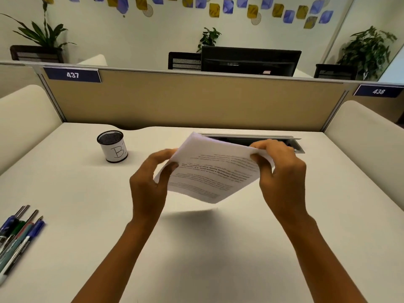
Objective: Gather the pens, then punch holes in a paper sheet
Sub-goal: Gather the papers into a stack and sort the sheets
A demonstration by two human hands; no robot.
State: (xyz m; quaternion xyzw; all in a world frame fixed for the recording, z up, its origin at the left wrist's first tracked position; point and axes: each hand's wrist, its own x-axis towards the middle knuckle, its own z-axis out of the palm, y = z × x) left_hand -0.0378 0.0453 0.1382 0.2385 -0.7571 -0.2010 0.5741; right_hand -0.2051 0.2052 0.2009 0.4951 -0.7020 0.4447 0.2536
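Pretty bright, even office light from overhead, no harsh glare anywhere. The paper sheet (pixel 209 169) throws a soft grey shadow onto the surface (pixel 218 248) right below it. Wide-angle lens bends the partition (pixel 196 99) and the surface's edges quite a bit. The pens (pixel 17 237) at the left edge look smeared, and the print on the sheet is motion-blurred.

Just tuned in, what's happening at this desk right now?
A person holds a printed white paper sheet in the air above the white desk, the left hand gripping its left edge and the right hand its right edge. A bunch of blue, green and teal pens lies at the desk's left edge, outside the black mesh pen cup marked B. No hole punch is in view.
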